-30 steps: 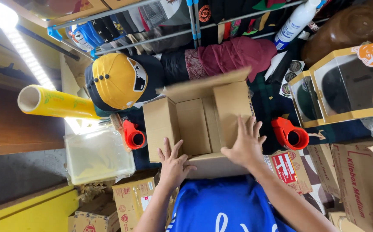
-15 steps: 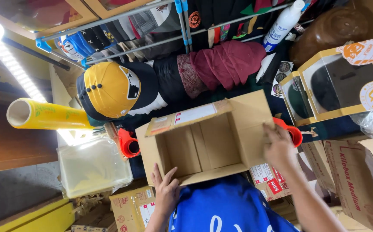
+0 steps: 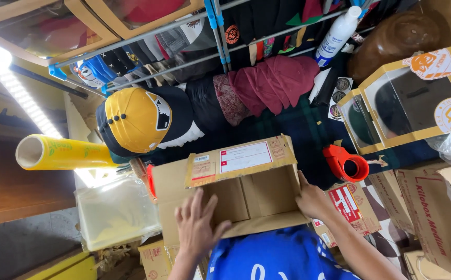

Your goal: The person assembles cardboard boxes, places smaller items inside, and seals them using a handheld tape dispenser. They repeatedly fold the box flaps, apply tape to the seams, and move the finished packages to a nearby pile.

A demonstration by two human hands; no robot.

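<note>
1. Head view: open cardboard box [image 3: 246, 194] sits centre frame, opening toward the camera, flaps out, a labelled flap on its far edge.
2. Left hand [image 3: 197, 228]: fingers spread wide, palm flat on the near left flap. Grip holds nothing, just presses.
3. Right hand [image 3: 313, 199]: on the box's right wall at the corner, fingers hidden behind the edge. Cannot tell whether that grip is closed.
4. Blue garment [image 3: 282, 256] lies just below the box, touching its near edge.
5. Yellow-and-black cap [image 3: 140, 122] beyond the box's left corner, yellow film roll [image 3: 64, 153] further left.
6. Red tape dispenser [image 3: 347, 163] just right of the box.
7. Clear plastic bin [image 3: 114, 210] left of the box, near the left hand.
</note>
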